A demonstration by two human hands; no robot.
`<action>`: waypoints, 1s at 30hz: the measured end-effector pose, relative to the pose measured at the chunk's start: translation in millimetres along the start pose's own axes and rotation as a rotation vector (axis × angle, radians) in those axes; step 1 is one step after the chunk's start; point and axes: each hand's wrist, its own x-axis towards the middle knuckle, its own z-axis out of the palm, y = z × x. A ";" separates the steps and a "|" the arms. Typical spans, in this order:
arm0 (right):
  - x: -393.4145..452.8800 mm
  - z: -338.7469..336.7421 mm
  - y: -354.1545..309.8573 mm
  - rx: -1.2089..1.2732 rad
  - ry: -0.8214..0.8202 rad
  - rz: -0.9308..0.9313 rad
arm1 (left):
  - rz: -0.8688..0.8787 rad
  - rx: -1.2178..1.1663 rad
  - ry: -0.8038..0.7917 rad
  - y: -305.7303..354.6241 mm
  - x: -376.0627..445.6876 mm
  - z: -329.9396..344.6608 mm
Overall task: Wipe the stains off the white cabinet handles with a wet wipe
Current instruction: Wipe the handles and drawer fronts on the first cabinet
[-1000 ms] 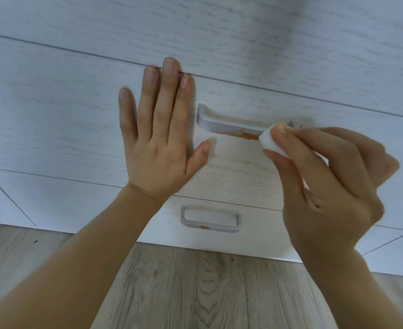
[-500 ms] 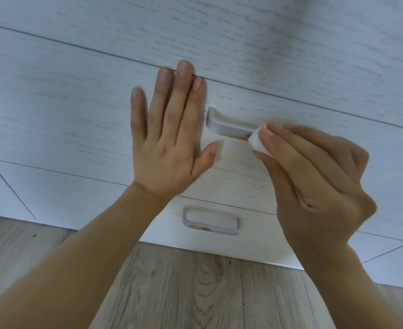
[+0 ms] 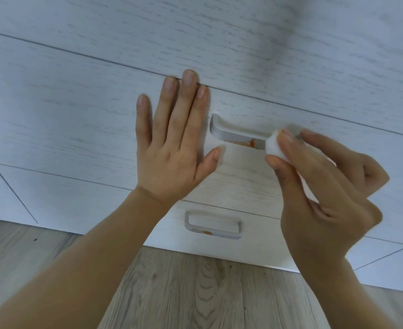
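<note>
The upper white handle (image 3: 233,131) sits on a white drawer front (image 3: 77,129), with an orange stain (image 3: 249,143) along its lower edge. My right hand (image 3: 321,186) pinches a folded white wet wipe (image 3: 273,146) against the handle's right end, which it hides. My left hand (image 3: 172,143) lies flat and spread on the drawer front just left of the handle. A lower handle (image 3: 212,224) on the drawer below carries a small orange stain (image 3: 206,232).
The cabinet is a stack of white wood-grain drawer fronts; another one (image 3: 219,32) lies above. Grey wood-look flooring (image 3: 195,293) runs under the cabinet. More cabinet panels (image 3: 6,198) flank it left and right.
My right hand slid the wipe left along the upper handle, then back right, uncovering the orange stain again. My left hand stayed flat on the drawer front.
</note>
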 end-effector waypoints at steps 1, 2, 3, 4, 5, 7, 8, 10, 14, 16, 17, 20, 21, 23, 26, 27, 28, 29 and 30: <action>-0.9 -1.4 1.0 0.003 -0.004 -0.004 | 0.002 -0.002 0.002 -0.2 -0.2 0.2; -0.6 -1.1 1.2 -0.003 -0.016 -0.019 | 0.002 -0.004 0.002 -0.5 -0.5 0.5; 1.0 1.1 0.7 -0.013 -0.027 -0.040 | 0.000 -0.005 0.002 -0.6 -0.7 0.6; 3.5 4.8 -0.2 -0.023 -0.033 -0.060 | 0.000 -0.003 0.005 -0.5 -0.5 0.8; 5.9 8.8 -1.4 -0.028 -0.035 -0.073 | -0.002 0.001 0.007 -0.3 -0.2 1.1; 7.7 11.9 -1.6 -0.022 -0.039 -0.074 | -0.005 0.002 0.011 0.1 0.0 2.1; 6.7 10.5 -0.5 -0.019 -0.045 -0.069 | -0.004 -0.005 0.014 -0.3 -0.7 2.2; 2.4 7.2 1.3 -0.030 -0.045 -0.065 | 0.009 -0.021 0.013 -1.5 -2.2 1.9; 0.6 15.9 -5.8 -0.025 -0.014 -0.037 | 0.002 -0.009 0.009 -1.3 -1.0 2.3; 0.2 15.7 -7.9 -0.039 -0.017 -0.012 | -0.005 -0.010 0.013 0.7 -1.2 2.1; -0.4 14.2 -8.5 -0.054 -0.020 -0.003 | 0.001 -0.019 0.006 0.7 -1.6 1.8; 2.6 16.3 -12.8 -0.069 -0.016 -0.012 | 0.014 -0.019 -0.010 -2.7 -1.4 1.0; 4.6 17.9 -15.0 -0.068 -0.027 -0.019 | 0.011 -0.018 -0.012 -2.6 -0.9 0.6; 7.0 18.6 -19.0 -0.024 -0.015 0.022 | 0.014 -0.024 -0.013 -1.8 -0.9 -0.4; 3.7 12.0 -19.2 0.048 0.029 0.085 | 0.041 -0.045 -0.019 -5.0 -2.2 -1.4; 2.9 10.8 -18.6 0.044 0.016 0.077 | 0.049 -0.050 -0.022 -6.6 -2.4 -1.2; 3.3 11.6 -18.9 0.036 -0.002 0.070 | 0.054 -0.051 -0.025 -7.2 -2.7 -1.4; 4.9 14.5 -20.0 0.027 -0.012 0.064 | 0.054 -0.048 -0.027 -6.9 -2.8 -1.3; 7.3 18.7 -22.1 0.022 -0.009 0.058 | 0.050 -0.039 -0.026 -6.1 -2.9 -0.9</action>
